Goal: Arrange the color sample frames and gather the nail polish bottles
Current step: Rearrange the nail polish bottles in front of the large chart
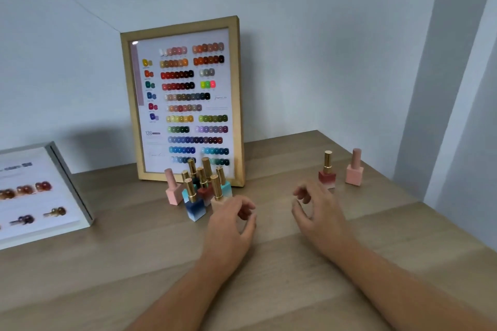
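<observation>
Fingers (pixel 302 194) blurred, grey frame (pixel 70 179) cut off left

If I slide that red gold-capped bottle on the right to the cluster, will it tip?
The red bottle looks tall and narrow, so a push at its gold cap would probably tip it. Pushed low on its square base, it likely slides upright.

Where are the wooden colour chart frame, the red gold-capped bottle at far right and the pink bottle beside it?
Wooden colour chart frame (pixel 131 88): head view, on its left rail.
Red gold-capped bottle (pixel 327 178): head view, on its red body.
Pink bottle (pixel 354 175): head view, on its pink body.
</observation>
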Demonstrator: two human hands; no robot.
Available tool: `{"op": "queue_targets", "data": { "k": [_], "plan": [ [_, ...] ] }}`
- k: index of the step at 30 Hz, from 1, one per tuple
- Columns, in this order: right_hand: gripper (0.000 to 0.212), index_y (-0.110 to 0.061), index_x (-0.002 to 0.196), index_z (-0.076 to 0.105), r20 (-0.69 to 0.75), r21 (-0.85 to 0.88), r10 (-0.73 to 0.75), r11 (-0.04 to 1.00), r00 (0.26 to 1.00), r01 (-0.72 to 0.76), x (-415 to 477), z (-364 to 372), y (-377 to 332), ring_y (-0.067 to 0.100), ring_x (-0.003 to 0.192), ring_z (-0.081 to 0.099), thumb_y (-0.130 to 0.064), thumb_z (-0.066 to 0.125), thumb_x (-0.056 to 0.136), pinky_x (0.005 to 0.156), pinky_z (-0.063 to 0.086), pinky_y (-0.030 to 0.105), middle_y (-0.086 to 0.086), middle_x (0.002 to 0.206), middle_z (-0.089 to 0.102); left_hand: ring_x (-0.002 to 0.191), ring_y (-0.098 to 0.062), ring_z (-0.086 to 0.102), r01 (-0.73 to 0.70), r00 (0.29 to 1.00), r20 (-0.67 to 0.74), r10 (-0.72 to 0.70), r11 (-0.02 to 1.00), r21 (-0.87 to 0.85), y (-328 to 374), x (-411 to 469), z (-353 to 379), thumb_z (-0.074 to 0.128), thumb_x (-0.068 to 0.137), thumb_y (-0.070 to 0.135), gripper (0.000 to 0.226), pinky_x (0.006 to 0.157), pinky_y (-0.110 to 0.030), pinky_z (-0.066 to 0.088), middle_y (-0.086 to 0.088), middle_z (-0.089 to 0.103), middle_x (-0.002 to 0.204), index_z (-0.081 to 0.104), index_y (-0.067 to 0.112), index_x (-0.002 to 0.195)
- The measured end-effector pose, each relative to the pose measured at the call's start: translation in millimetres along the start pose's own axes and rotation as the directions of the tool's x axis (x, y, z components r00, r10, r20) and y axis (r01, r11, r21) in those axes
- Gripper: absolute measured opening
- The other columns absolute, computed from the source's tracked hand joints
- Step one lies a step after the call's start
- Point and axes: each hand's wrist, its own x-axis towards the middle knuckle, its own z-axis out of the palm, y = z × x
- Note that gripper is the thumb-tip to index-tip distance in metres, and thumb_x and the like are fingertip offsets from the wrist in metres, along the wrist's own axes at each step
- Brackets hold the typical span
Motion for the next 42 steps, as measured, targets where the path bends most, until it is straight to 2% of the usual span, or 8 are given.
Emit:
{"op": "queue_targets", "data": {
  "k": [5,9,11,18,25,31,38,42],
  "plan": [
    [0.031,-0.035,0.112,0.049,0.276,0.130,0.058,0.987,0.959,-0.097,4.4,54.4,-35.0,-0.006,0.094,0.046,-0.033,0.060,0.083,0.076,0.036,0.009,-0.016,0.104,0.051,0.082,0.003,0.049,0.170,0.957,-0.236,-0.169,0.985,-0.016,-41.9,-17.1,-46.4,0.067,0.078,0.016,0.031,0.061,-0.012,0.040,0.014,0.052,0.090,0.048,0.034,0.094],
    [0.046,-0.030,0.122,0.047,0.356,0.153,0.117,0.972,0.927,-0.181,15.7,84.6,-53.0,0.001,0.098,0.050,-0.043,0.063,0.080,0.082,0.042,0.017,-0.014,0.110,0.051,0.085,-0.001,0.049,0.428,0.879,-0.182,-0.441,0.898,-0.108,-66.9,-13.7,-57.1,0.071,0.077,0.026,0.043,0.074,-0.017,0.039,0.006,0.047,0.109,0.043,0.029,0.110],
    [0.046,-0.030,0.120,0.049,0.364,0.135,0.143,0.970,0.920,-0.204,20.8,94.0,-57.9,0.004,0.097,0.052,-0.044,0.065,0.079,0.083,0.045,0.020,-0.012,0.108,0.052,0.089,-0.004,0.051,0.473,0.867,-0.118,-0.484,0.874,-0.109,-72.3,-8.5,-55.7,0.071,0.076,0.033,0.048,0.075,-0.019,0.042,0.007,0.047,0.110,0.046,0.024,0.116],
    [0.016,-0.029,0.096,0.056,0.354,0.103,0.180,0.968,0.918,-0.230,26.3,106.1,-58.9,0.007,0.088,0.057,-0.034,0.063,0.083,0.077,0.048,0.023,-0.008,0.096,0.061,0.083,-0.006,0.055,0.465,0.866,-0.110,-0.489,0.866,-0.186,-80.2,3.1,-51.2,0.072,0.076,0.029,0.048,0.077,-0.024,0.051,0.005,0.058,0.099,0.048,0.022,0.116],
    [0.013,-0.034,0.091,0.051,0.294,0.118,0.223,0.957,0.929,-0.266,19.7,77.6,-41.4,0.000,0.081,0.052,-0.026,0.060,0.086,0.063,0.037,0.011,-0.017,0.086,0.054,0.083,-0.006,0.057,0.447,0.882,-0.088,-0.463,0.881,-0.151,-80.6,4.6,-53.6,0.069,0.079,0.024,0.021,0.071,-0.018,0.046,0.005,0.061,0.094,0.058,0.025,0.097],
    [0.010,-0.024,0.095,0.055,0.126,0.096,0.333,0.934,0.935,-0.345,11.9,15.8,5.5,0.005,0.077,0.056,-0.020,0.060,0.087,0.061,0.035,0.010,-0.004,0.088,0.062,0.079,-0.007,0.058,0.313,0.948,0.013,-0.318,0.926,-0.211,-47.5,0.3,-40.0,0.065,0.082,0.026,0.021,0.065,-0.015,0.045,0.009,0.060,0.087,0.054,0.032,0.099],
    [0.016,-0.013,0.103,0.055,0.006,-0.004,0.468,0.884,0.884,-0.468,4.6,-49.4,57.9,0.020,0.080,0.058,-0.021,0.057,0.089,0.075,0.045,0.034,0.005,0.089,0.064,0.077,-0.004,0.057,0.217,0.974,0.128,-0.186,0.931,-0.294,16.9,27.1,31.5,0.066,0.082,0.023,0.017,0.066,-0.015,0.044,0.011,0.060,0.084,0.057,0.031,0.093],
    [0.019,-0.014,0.106,0.053,-0.040,-0.022,0.525,0.850,0.850,-0.526,6.6,-70.0,78.9,0.017,0.082,0.051,-0.024,0.055,0.090,0.077,0.040,0.031,0.004,0.095,0.058,0.077,-0.002,0.057,0.192,0.969,0.208,-0.130,0.929,-0.316,46.2,46.3,73.6,0.065,0.083,0.024,0.016,0.063,-0.013,0.040,0.013,0.060,0.084,0.057,0.031,0.095]
  ]
}}
